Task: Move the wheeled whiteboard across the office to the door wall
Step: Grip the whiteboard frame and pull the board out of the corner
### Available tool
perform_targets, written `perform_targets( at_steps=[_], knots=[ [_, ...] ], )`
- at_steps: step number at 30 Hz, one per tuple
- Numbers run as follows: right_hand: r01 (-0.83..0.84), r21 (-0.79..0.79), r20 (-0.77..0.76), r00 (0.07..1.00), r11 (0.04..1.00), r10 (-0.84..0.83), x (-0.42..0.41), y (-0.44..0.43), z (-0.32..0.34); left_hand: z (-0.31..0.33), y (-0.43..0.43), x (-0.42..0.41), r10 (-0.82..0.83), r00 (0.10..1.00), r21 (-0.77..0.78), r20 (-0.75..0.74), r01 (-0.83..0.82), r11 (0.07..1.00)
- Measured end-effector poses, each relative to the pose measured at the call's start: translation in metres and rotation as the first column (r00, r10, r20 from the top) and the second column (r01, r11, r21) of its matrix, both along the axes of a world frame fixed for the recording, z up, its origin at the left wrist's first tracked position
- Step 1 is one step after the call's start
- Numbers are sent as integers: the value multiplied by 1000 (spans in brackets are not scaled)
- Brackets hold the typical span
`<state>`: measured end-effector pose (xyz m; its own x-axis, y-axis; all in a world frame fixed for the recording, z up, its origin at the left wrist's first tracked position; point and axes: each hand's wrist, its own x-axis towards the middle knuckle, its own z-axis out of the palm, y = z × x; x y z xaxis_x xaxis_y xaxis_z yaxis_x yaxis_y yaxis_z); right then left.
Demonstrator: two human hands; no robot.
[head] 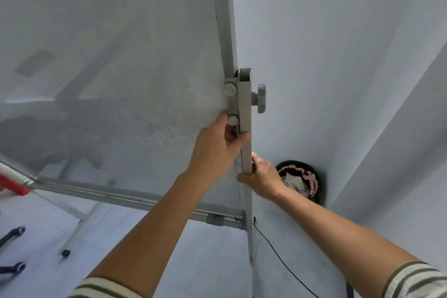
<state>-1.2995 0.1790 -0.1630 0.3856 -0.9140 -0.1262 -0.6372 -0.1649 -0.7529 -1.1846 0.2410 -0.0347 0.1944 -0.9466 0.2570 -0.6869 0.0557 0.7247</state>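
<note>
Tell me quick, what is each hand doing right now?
Left hand: closed on the whiteboard's side post, thumb across its front.
Right hand: closed on the same post, lower down, from the right.

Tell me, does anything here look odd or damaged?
Nothing looks broken. The whiteboard is smudged with grey residue, and a black cable trails across the floor by its post, where a wheel might catch it.
</note>
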Motion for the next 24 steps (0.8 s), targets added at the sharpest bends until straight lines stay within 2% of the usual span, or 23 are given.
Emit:
perform_targets(
  at_steps=[10, 24],
  knots=[
    [197, -3, 103, 975, 980, -196, 20, 166, -12, -10, 144, 24, -185, 983, -49, 12, 185, 981],
    [224, -15, 125, 967, 974, -221, 0, 369, -14, -11, 338, 10, -255, 967, -12, 1, 255, 967]
  ],
)
